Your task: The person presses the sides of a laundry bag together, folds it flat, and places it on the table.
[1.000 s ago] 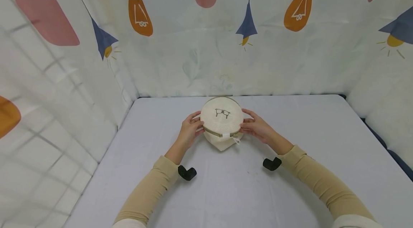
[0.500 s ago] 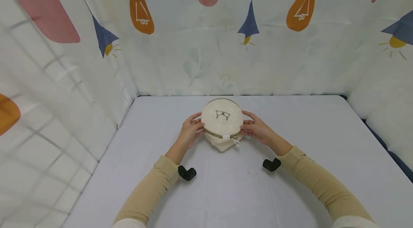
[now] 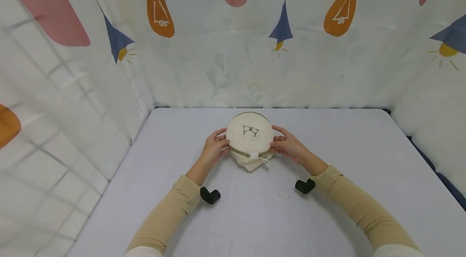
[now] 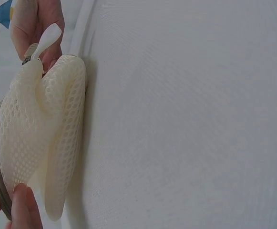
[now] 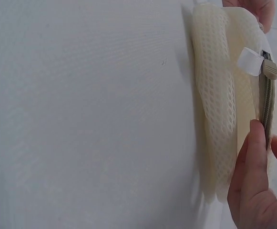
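Observation:
A cream mesh laundry bag (image 3: 249, 142) with a round top sits on the far middle part of the table, a line drawing like eyeglasses on its top. My left hand (image 3: 214, 148) pinches the left rim; in the left wrist view its fingers (image 4: 23, 210) press the mesh below the zipper. On the opposite rim, my right hand (image 3: 291, 148) holds on with thumb and fingers either side of the zipper (image 5: 268, 98). A zipper pull (image 5: 270, 69) and a white tab (image 5: 250, 61) show in the right wrist view. The mesh underneath sags in folds onto the table.
The table (image 3: 262, 216) has a white cover. A black wrist-worn piece (image 3: 210, 195) sits by the left cuff, and another black piece (image 3: 305, 186) by the right. A printed curtain (image 3: 233, 63) stands behind the table's back edge, with more fabric at both sides.
The bag's round top has sunk slightly and come a little nearer, with both hands keeping their grip on the rim. The head view has shifted a bit.

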Demonstrator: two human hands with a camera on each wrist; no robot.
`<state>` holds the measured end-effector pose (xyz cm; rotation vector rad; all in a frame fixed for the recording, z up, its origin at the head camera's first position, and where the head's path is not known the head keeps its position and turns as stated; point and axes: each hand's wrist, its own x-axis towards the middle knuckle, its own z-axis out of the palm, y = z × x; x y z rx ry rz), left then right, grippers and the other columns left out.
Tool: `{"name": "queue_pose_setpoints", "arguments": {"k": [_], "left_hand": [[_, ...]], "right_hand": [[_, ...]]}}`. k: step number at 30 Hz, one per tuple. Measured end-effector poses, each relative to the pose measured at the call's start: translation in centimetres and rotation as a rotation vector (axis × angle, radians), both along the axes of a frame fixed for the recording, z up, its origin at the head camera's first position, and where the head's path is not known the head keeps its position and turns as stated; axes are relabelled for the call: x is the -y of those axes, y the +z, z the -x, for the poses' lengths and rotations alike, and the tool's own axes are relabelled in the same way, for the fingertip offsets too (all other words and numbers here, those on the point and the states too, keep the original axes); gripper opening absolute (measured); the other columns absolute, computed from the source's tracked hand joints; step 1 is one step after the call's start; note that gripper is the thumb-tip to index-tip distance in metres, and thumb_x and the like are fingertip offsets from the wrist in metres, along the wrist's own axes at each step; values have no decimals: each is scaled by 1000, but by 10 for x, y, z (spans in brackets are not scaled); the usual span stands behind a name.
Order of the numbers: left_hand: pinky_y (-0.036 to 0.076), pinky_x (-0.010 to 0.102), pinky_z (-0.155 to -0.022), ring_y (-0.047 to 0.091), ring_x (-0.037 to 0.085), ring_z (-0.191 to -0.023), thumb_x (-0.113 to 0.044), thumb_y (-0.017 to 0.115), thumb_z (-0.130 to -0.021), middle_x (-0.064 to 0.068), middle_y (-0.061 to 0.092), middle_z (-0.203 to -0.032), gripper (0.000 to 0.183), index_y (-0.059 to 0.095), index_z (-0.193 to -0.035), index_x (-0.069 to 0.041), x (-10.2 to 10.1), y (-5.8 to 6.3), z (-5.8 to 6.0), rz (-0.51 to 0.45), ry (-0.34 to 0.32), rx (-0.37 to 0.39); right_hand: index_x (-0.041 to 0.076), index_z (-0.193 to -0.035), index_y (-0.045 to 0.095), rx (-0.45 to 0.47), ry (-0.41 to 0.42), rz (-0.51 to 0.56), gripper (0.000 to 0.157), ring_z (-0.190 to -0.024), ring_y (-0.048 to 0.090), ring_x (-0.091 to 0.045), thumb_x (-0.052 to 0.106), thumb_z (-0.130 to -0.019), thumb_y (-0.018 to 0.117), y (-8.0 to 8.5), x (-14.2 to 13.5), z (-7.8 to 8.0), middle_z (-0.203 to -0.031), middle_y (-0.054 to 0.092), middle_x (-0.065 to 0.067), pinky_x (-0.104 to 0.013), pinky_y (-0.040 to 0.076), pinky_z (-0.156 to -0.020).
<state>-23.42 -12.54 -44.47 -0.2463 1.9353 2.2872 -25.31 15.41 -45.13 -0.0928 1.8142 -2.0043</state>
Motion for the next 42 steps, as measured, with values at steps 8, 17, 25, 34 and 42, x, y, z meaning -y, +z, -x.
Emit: {"name": "queue_pose_setpoints", "arguments": {"k": [8,17,25,34,42], "left_hand": [[56,22,-69,63,12,-86,9,56,-98,13,60,-118,54,47,-150,-3,0,-2,0,37,3,32],[56,27,-73,63,14,-87,9,57,-97,17,60,-125,54,47,-149,-2,2,-4,3,63,-8,37],[57,33,-83,63,16,-91,8,57,-98,22,58,-134,54,46,-150,-2,3,-6,6,96,-26,53],[56,32,-87,59,18,-98,9,60,-93,16,54,-124,53,52,-145,1,6,-2,7,141,-19,33],[57,26,-80,57,17,-94,10,63,-91,12,52,-113,54,54,-144,2,9,-3,9,180,-25,32]], "right_hand": [[5,-163,17,-7,-1,-6,76,-86,66,-12,-11,-100,55,0,1,-1,-105,56,-7,-29,58,-84],[6,-163,18,-19,-6,-29,77,-88,65,-13,-10,-99,57,-1,2,0,-109,55,-9,-29,58,-84],[4,-163,19,-24,-4,-75,78,-88,64,-14,-10,-98,59,-1,3,1,-113,53,-13,-28,58,-84],[1,-161,24,-78,-18,-170,74,-94,62,-17,-9,-97,60,5,5,4,-145,35,-29,-33,58,-88],[-2,-158,31,-75,-38,-217,70,-93,63,-17,-10,-96,63,5,5,9,-146,37,-27,-32,58,-88]]}}
